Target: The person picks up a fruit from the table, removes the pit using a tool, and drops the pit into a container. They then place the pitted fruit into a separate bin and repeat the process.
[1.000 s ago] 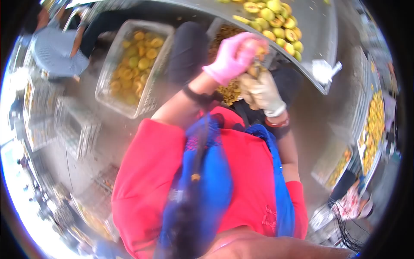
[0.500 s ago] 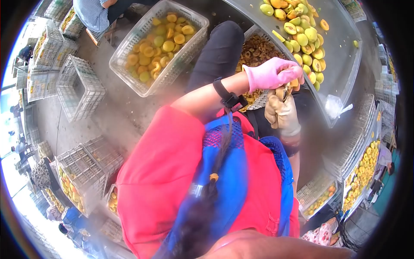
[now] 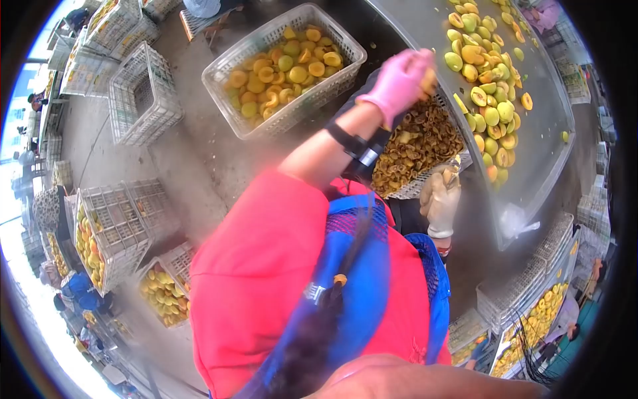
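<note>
1. In the head view, the person's left hand point(image 3: 401, 81), in a pink glove, is curled around a piece of fruit point(image 3: 428, 83), which sits at the fingers, above the far end of the scraps and just beside the tabletop point(image 3: 550, 116) edge. Motion blur hides how the piece is cut.
2. The right hand point(image 3: 440, 205), in a pale glove, is clenched around a small object point(image 3: 452, 174), seemingly a tool, that shows at the top of the fist. Its exact shape cannot be told.
3. The two hands are apart. Below and between them, brown scraps point(image 3: 417, 147) fill a white crate point(image 3: 408, 192), its rim near the right fist.
4. On the tabletop, cut fruit point(image 3: 493, 118) lies heaped near the left hand, with a clear plastic bag point(image 3: 516, 222) at the near corner. Well to the left, a larger crate point(image 3: 224, 118) on the floor holds more fruit pieces point(image 3: 286, 64).
5. For good handling, the left fingers would best hold the piece firmly but without squeezing, since ripe flesh probably bruises. The right wrist is best kept steady, the small object pointing away from the gloved fingers, and both hands clear of the rim.
</note>
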A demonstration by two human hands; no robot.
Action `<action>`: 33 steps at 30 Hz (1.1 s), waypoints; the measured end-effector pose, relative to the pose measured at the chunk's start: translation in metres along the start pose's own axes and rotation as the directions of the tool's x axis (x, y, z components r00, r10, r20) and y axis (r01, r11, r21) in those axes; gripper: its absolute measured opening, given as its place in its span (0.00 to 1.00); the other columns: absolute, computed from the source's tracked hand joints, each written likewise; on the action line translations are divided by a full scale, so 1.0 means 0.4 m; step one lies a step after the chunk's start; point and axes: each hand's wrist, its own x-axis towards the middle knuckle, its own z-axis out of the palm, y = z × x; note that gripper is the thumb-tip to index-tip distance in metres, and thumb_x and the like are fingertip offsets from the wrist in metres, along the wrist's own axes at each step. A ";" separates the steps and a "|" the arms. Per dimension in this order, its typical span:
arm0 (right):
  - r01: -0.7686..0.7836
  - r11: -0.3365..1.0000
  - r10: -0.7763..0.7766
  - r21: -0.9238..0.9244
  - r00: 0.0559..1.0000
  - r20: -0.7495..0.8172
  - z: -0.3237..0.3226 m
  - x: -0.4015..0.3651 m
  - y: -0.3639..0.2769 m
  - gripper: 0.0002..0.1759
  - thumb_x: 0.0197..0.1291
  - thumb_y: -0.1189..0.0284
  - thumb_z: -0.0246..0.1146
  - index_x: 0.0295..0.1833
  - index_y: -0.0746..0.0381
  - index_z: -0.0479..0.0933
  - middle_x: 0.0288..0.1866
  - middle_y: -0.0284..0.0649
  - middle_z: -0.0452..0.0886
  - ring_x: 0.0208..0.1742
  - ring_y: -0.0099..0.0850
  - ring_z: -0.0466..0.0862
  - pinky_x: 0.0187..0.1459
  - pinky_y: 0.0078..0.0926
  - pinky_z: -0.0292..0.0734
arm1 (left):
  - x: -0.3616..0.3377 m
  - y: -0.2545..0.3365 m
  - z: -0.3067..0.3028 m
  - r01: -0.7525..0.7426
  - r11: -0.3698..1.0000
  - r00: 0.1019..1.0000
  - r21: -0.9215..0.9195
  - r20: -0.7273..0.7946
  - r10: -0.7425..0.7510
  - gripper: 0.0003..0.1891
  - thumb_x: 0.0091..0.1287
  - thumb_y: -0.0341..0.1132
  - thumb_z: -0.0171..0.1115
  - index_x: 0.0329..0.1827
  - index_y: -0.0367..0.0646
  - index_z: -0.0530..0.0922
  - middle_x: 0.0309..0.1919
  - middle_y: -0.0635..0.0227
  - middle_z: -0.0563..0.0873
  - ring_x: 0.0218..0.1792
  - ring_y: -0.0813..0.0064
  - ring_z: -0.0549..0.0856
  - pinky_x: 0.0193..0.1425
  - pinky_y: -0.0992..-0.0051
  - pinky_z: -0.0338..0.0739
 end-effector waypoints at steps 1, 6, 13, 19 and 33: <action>-0.015 0.999 0.013 -0.048 0.999 -0.037 0.002 0.011 0.014 0.05 0.69 0.71 0.58 0.42 0.60 0.70 0.20 0.35 0.71 0.13 0.24 0.69 0.14 0.21 0.61 | -0.002 0.033 -0.050 -0.024 0.989 0.995 0.148 -0.089 0.038 0.17 0.78 0.45 0.53 0.53 0.39 0.77 0.35 0.62 0.87 0.31 0.69 0.87 0.35 0.72 0.84; 0.098 0.641 -0.327 -0.761 0.932 -0.155 -0.051 0.058 0.169 0.21 0.62 0.69 0.67 0.54 0.71 0.72 0.24 0.48 0.81 0.23 0.43 0.83 0.24 0.37 0.76 | 0.061 0.113 -0.394 0.234 0.029 0.927 0.972 -0.232 0.294 0.24 0.74 0.55 0.53 0.61 0.48 0.81 0.53 0.53 0.85 0.58 0.54 0.83 0.61 0.58 0.77; -0.184 0.420 0.116 -0.888 0.982 -0.149 -0.051 0.062 0.213 0.22 0.60 0.59 0.60 0.50 0.67 0.78 0.32 0.57 0.84 0.37 0.55 0.85 0.45 0.51 0.80 | 0.165 0.066 -0.305 -0.023 0.213 0.933 0.977 -0.055 0.354 0.31 0.72 0.57 0.59 0.65 0.40 0.77 0.65 0.54 0.78 0.64 0.53 0.78 0.68 0.61 0.71; -0.134 0.650 -0.013 -0.748 0.982 -0.187 -0.056 0.070 0.164 0.20 0.60 0.62 0.60 0.46 0.69 0.75 0.31 0.60 0.82 0.36 0.59 0.84 0.42 0.52 0.80 | 0.389 -0.104 0.012 -0.351 0.099 0.936 0.931 0.350 0.030 0.32 0.69 0.54 0.60 0.69 0.43 0.73 0.69 0.56 0.75 0.66 0.52 0.77 0.70 0.60 0.71; 0.063 0.758 -0.229 -0.649 0.958 -0.174 -0.074 0.059 0.176 0.15 0.63 0.67 0.64 0.47 0.66 0.71 0.30 0.58 0.82 0.34 0.60 0.82 0.34 0.51 0.76 | 0.630 -0.396 0.199 -0.361 -0.086 0.872 0.929 0.303 -0.384 0.40 0.64 0.53 0.68 0.74 0.44 0.62 0.62 0.54 0.80 0.58 0.61 0.83 0.60 0.61 0.78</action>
